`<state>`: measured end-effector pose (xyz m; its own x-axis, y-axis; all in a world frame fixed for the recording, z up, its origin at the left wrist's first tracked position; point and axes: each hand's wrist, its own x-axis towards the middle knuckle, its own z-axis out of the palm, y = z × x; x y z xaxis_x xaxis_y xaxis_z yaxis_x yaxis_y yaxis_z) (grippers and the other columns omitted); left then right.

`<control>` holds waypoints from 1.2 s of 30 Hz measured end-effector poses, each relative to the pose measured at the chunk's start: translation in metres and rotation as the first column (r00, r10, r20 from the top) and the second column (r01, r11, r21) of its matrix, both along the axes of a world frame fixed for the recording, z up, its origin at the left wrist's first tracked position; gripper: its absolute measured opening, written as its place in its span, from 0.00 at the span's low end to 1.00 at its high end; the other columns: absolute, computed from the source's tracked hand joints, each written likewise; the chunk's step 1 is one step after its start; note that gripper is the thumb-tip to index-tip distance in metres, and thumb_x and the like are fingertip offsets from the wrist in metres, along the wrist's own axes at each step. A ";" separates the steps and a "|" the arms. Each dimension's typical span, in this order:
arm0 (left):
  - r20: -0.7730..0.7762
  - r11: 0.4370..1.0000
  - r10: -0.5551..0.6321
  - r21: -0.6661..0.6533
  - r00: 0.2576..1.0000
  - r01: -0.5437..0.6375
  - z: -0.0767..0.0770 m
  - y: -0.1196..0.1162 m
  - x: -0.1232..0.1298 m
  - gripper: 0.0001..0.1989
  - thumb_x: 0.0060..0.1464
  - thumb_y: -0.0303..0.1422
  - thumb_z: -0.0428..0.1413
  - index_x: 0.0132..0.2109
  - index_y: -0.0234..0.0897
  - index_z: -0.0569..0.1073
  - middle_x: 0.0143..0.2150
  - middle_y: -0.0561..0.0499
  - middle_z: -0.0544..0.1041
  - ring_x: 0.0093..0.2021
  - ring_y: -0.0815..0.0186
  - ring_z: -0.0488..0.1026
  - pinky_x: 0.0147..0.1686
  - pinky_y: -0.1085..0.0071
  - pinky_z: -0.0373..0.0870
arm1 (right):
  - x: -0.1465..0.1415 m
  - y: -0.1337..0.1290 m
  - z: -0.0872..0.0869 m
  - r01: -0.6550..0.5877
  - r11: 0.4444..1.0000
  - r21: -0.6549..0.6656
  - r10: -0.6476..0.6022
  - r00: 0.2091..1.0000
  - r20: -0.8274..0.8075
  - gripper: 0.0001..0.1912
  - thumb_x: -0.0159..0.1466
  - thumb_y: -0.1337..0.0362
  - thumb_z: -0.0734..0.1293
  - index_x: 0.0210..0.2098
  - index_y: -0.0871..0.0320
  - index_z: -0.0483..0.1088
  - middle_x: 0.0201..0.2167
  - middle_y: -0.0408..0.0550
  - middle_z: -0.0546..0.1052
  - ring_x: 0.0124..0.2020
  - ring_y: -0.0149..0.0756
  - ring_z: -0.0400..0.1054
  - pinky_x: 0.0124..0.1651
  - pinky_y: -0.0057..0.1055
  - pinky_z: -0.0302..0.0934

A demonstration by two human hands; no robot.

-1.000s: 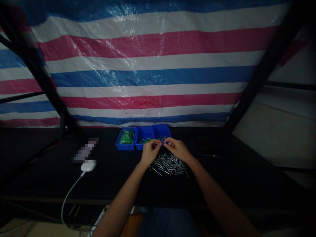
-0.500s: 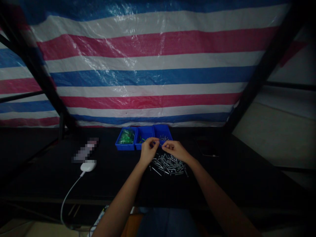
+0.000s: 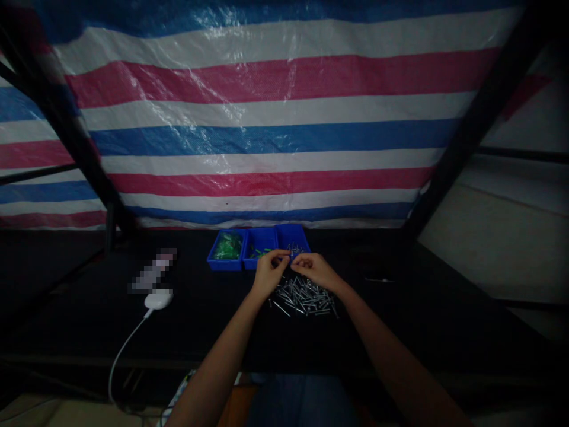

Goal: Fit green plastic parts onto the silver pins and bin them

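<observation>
My left hand (image 3: 269, 275) and my right hand (image 3: 317, 270) meet almost fingertip to fingertip above the table, in front of the blue bins. Both are closed in a pinch, and whatever small thing lies between the fingers is too dim to make out. Just below them is a loose pile of silvery metal screws or nails (image 3: 306, 296). Behind my left hand, the middle blue bin (image 3: 262, 236) holds several small green pieces. The right blue bin (image 3: 290, 232), partly covered by my fingers, has small metal pieces (image 3: 295, 248) in it.
The left blue bin (image 3: 224, 265) contains a clear bag of green pieces (image 3: 229, 245). A white device (image 3: 159, 298) with a cable lies on the black table (image 3: 200, 332), near a blurred-out object (image 3: 153, 271). A dark flat object (image 3: 373, 264) sits at right. Striped sheeting (image 3: 267, 139) hangs behind.
My left hand has shifted slightly to the right and turned, so more green pieces in the middle bin show. My right hand stays nearly in place, with its fingers a little changed.
</observation>
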<state>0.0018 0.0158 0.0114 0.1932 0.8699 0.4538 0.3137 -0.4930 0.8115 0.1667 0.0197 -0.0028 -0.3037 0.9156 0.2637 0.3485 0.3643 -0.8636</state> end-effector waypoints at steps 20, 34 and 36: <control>-0.025 0.996 -0.087 -0.018 0.996 0.086 0.001 -0.004 0.001 0.13 0.51 0.39 0.52 0.35 0.33 0.73 0.30 0.50 0.74 0.28 0.69 0.68 0.27 0.76 0.61 | 0.002 0.002 -0.007 0.072 0.990 0.119 -0.087 0.989 0.123 0.12 0.54 0.55 0.63 0.26 0.59 0.69 0.16 0.39 0.63 0.17 0.25 0.53 0.20 0.23 0.46; -0.072 0.999 -0.048 -0.013 0.996 0.047 0.006 -0.009 0.003 0.16 0.50 0.42 0.51 0.33 0.33 0.73 0.28 0.50 0.74 0.26 0.70 0.67 0.25 0.76 0.60 | 0.005 0.006 -0.002 0.089 0.995 -0.043 -0.095 0.981 -0.169 0.18 0.53 0.54 0.64 0.36 0.62 0.71 0.17 0.40 0.65 0.15 0.24 0.56 0.18 0.23 0.48; -0.073 0.998 -0.068 -0.026 0.995 0.066 0.005 -0.009 0.003 0.16 0.51 0.42 0.51 0.33 0.33 0.74 0.29 0.50 0.75 0.26 0.69 0.68 0.26 0.75 0.61 | 0.005 0.007 -0.003 0.077 0.995 -0.056 -0.086 0.977 -0.194 0.19 0.53 0.54 0.64 0.38 0.62 0.70 0.16 0.39 0.65 0.14 0.23 0.54 0.17 0.22 0.47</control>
<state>0.0047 0.0063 0.0168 0.2834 0.8640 0.4161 0.3401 -0.4963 0.7988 0.1721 0.0267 -0.0056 -0.1743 0.9482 0.2657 0.1975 0.2980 -0.9339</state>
